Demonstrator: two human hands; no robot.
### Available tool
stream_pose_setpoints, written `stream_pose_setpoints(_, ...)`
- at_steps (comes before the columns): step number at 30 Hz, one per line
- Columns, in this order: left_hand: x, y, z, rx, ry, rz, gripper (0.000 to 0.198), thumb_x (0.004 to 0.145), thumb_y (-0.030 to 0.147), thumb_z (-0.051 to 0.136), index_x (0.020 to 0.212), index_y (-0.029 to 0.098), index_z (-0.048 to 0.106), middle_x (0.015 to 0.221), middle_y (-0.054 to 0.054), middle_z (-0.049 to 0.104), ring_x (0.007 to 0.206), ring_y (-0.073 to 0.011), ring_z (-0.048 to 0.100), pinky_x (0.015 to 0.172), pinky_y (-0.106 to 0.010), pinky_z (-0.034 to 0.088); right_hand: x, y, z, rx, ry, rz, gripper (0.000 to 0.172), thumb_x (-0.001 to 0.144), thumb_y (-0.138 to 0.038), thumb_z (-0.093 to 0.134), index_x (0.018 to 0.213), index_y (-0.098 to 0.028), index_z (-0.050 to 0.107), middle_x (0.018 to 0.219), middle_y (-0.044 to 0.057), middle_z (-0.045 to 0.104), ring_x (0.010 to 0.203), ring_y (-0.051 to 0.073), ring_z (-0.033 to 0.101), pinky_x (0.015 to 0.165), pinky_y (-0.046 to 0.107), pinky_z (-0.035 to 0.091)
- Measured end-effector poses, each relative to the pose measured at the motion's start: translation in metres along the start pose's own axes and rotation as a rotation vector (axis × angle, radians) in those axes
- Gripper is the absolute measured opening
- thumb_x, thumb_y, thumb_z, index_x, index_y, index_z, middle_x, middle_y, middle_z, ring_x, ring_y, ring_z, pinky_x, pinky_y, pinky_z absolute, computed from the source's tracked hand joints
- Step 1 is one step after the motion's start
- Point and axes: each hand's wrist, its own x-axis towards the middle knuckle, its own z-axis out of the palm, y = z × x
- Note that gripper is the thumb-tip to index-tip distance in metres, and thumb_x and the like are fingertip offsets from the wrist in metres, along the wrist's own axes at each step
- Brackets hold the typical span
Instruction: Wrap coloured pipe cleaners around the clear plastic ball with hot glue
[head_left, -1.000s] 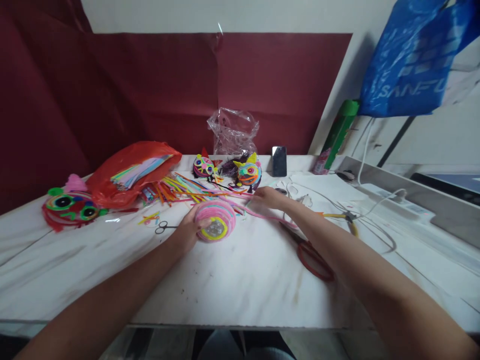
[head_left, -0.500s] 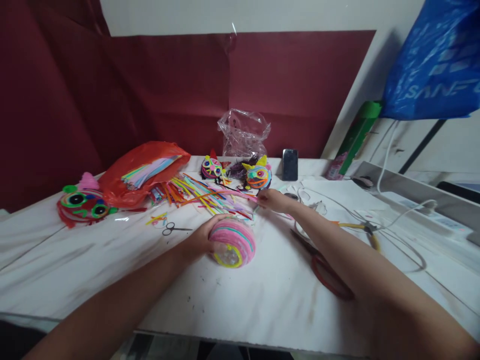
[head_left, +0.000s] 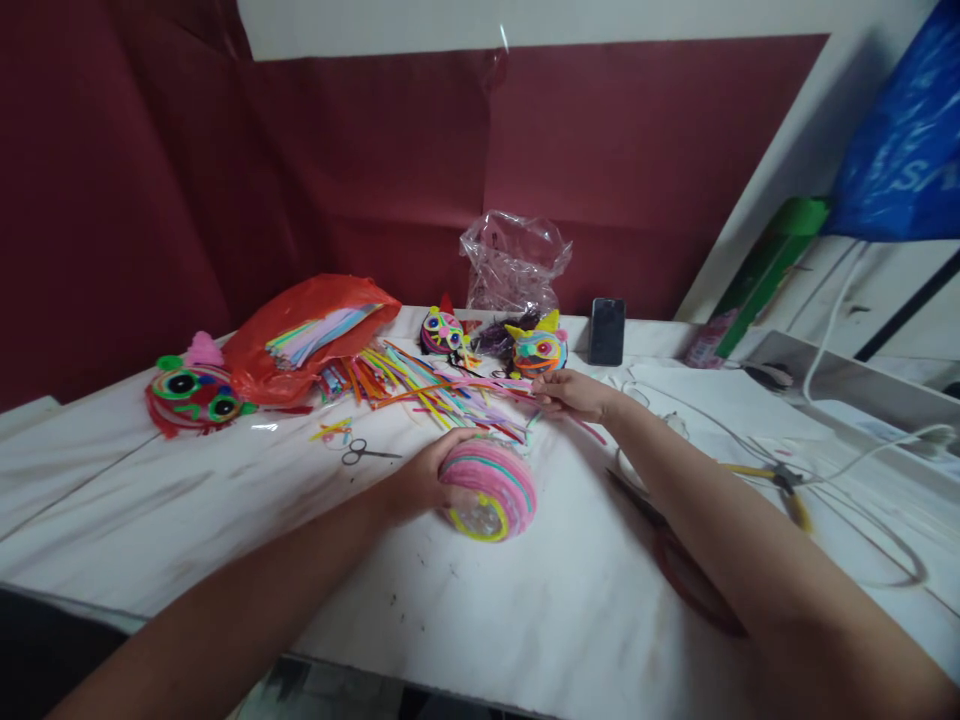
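A dark red sheet (head_left: 360, 180) covers much of the wall behind a white, marbled surface (head_left: 337, 600), on which we find the pink-banded ball (head_left: 504, 475) at front centre, its yellow-ringed, clear-looking end tilted toward us. We see the left hand (head_left: 433, 478) with its fingers wrapped around the ball's left side, presumably to steady a round body that would otherwise roll. The right hand (head_left: 576, 393) reaches farther back, its fingers bent at the right-hand ends of the loose fuzzy sticks (head_left: 424, 385); whether they pinch one we cannot tell. The sticks fan out from the mouth of a red bag (head_left: 307, 290), an arrangement that seems to keep single colours within reach. We note small scissors (head_left: 357, 453) to the left and large scissors (head_left: 666, 540) partly beneath the right forearm, both apparently laid aside so as to leave the middle free. Behind, two small decorated faces, one with a red point (head_left: 442, 333) and one with yellow points (head_left: 541, 350), sit near an upright phone (head_left: 607, 332), perhaps kept back for room.
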Motion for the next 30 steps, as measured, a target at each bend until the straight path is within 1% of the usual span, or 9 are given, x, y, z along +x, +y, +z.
stream_pose_setpoints(4,-0.002,0.005,0.003,0.021,0.024,-0.02,0.088,0.049,0.036,0.09,0.126,0.021,0.051,0.113,-0.006,0.063,0.1,-0.0231,0.06,0.085,-0.032,0.048,0.002,-0.004,0.004,0.06,-0.024,0.008,0.048,0.061,-0.054,0.078,0.066,-0.021,0.042,0.052,-0.009,0.036,0.042,0.003,0.024,0.039,0.019,0.018)
stream_pose_setpoints(7,-0.003,0.005,0.003,0.037,0.027,-0.021,0.087,0.05,0.036,0.089,0.127,0.021,0.051,0.113,-0.006,0.063,0.1,-0.0231,0.06,0.085,-0.033,0.048,0.004,-0.003,0.006,0.053,0.015,0.006,0.048,0.06,-0.054,0.079,0.067,-0.021,0.044,0.05,-0.01,0.034,0.041,0.004,0.022,0.038,0.019,0.016)
stream_pose_setpoints(9,-0.003,0.005,0.004,0.038,0.015,-0.022,0.088,0.049,0.038,0.089,0.127,0.021,0.051,0.114,-0.007,0.064,0.101,-0.024,0.06,0.085,-0.033,0.048,0.007,-0.001,0.004,0.032,0.095,-0.014,0.048,0.062,-0.056,0.077,0.066,-0.022,0.043,0.049,-0.01,0.031,0.041,0.004,0.021,0.037,0.02,0.016)
stream_pose_setpoints(14,-0.004,0.009,0.007,0.058,0.015,-0.02,0.089,0.049,0.039,0.089,0.127,0.02,0.051,0.118,-0.009,0.063,0.103,-0.0251,0.06,0.086,-0.034,0.048,0.018,0.002,-0.007,-0.088,0.38,-0.093,0.046,0.076,-0.059,0.064,0.065,-0.024,0.038,0.047,-0.01,0.026,0.041,0.006,0.02,0.039,0.022,0.02)
stream_pose_setpoints(18,-0.006,0.01,0.007,0.077,-0.028,0.007,0.09,0.049,0.036,0.089,0.128,0.02,0.05,0.118,-0.01,0.062,0.102,-0.0248,0.06,0.085,-0.034,0.049,0.029,0.009,0.004,-0.308,0.48,-0.077,0.04,0.079,-0.056,0.061,0.065,-0.021,0.047,0.048,-0.006,0.037,0.044,0.009,0.032,0.043,0.024,0.029)
stream_pose_setpoints(22,-0.01,0.011,0.007,0.075,-0.186,0.008,0.092,0.048,0.032,0.09,0.129,0.02,0.049,0.119,-0.01,0.061,0.101,-0.0248,0.06,0.085,-0.034,0.049,0.042,0.019,0.025,-0.612,0.479,0.002,0.027,0.071,-0.037,0.074,0.061,-0.018,0.056,0.05,-0.003,0.049,0.054,0.011,0.045,0.048,0.022,0.031)
stream_pose_setpoints(24,-0.012,0.012,0.007,0.08,-0.258,0.002,0.095,0.046,0.032,0.091,0.13,0.02,0.049,0.121,-0.011,0.061,0.103,-0.0265,0.06,0.086,-0.036,0.049,0.048,0.022,0.032,-0.732,0.48,0.051,0.02,0.072,-0.028,0.073,0.062,-0.017,0.06,0.054,0.0,0.056,0.059,0.013,0.052,0.051,0.022,0.032)
stream_pose_setpoints(27,-0.012,0.012,0.007,0.084,-0.293,0.002,0.098,0.045,0.035,0.092,0.131,0.02,0.049,0.121,-0.012,0.061,0.104,-0.0284,0.06,0.088,-0.039,0.049,0.053,0.022,0.032,-0.84,0.52,0.107,0.01,0.083,-0.025,0.063,0.079,-0.016,0.066,0.072,0.007,0.068,0.071,0.017,0.061,0.056,0.023,0.037)
stream_pose_setpoints(30,-0.011,0.01,0.005,0.094,-0.283,0.024,0.096,0.047,0.035,0.091,0.131,0.02,0.049,0.121,-0.012,0.061,0.106,-0.0281,0.059,0.09,-0.04,0.048,0.056,0.017,0.025,-0.889,0.591,0.136,0.022,0.094,-0.026,0.048,0.101,-0.014,0.065,0.094,0.016,0.071,0.083,0.023,0.066,0.063,0.027,0.041)
